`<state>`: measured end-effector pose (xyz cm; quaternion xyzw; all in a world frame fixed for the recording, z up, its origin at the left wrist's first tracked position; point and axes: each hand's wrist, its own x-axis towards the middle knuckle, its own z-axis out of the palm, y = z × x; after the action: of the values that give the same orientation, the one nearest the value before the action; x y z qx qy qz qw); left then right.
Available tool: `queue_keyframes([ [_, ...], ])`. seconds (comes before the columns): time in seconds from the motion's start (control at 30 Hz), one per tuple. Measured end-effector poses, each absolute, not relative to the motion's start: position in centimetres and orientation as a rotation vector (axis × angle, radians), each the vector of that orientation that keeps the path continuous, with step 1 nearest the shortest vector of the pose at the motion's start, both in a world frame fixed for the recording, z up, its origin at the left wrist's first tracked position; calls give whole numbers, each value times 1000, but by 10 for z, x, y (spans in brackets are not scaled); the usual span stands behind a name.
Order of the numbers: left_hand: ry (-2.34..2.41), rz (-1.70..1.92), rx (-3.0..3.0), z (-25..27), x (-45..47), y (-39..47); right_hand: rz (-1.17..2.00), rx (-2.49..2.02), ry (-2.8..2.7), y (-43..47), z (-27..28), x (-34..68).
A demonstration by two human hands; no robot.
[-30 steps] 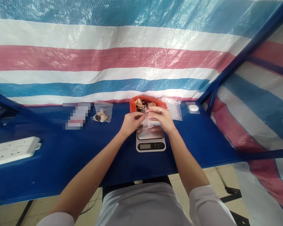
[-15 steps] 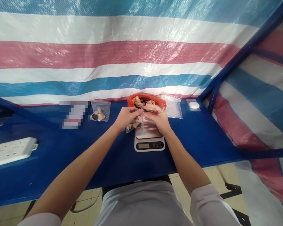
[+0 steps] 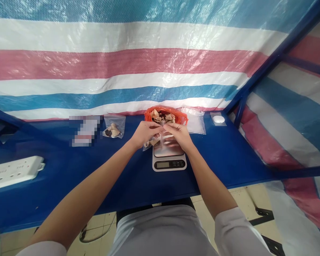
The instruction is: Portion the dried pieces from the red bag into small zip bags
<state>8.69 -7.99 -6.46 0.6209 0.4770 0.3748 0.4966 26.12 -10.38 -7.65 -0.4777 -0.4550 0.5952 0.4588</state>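
Between my two hands is a clear zip bag with pale and dark dried pieces in its lower part. My left hand pinches the bag's upper edge, and my right hand pinches the same edge close beside it, fingertips nearly touching. Below them stands a white kitchen scale with a shiny metal plate; I cannot read its display. Just behind my fingers an open red plastic bag holds many similar dried pieces.
Left of the scale lies another filled clear bag, beside a blurred-out item. A white power strip is at far left. Flat clear bags and a small bag with a white disc lie right on the blue table.
My right hand's fingers have drawn closer together at the bag's top edge, beside my left fingertips. The camera view has shifted slightly.
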Motion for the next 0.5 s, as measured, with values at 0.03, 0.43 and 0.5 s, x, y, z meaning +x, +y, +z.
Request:
queue_keyframes([
  [0.03, 1159, 901, 1528, -65, 88, -81, 1476, -1194, -1132, -104, -76, 262],
  [0.43, 1138, 884, 1564, -71, 91, -84, 1435, -1205, -1218, -100, -84, 270],
  [0.5, 1153, 893, 1516, -72, 91, -85, 1421, -1198, -1222, -100, -83, 269],
])
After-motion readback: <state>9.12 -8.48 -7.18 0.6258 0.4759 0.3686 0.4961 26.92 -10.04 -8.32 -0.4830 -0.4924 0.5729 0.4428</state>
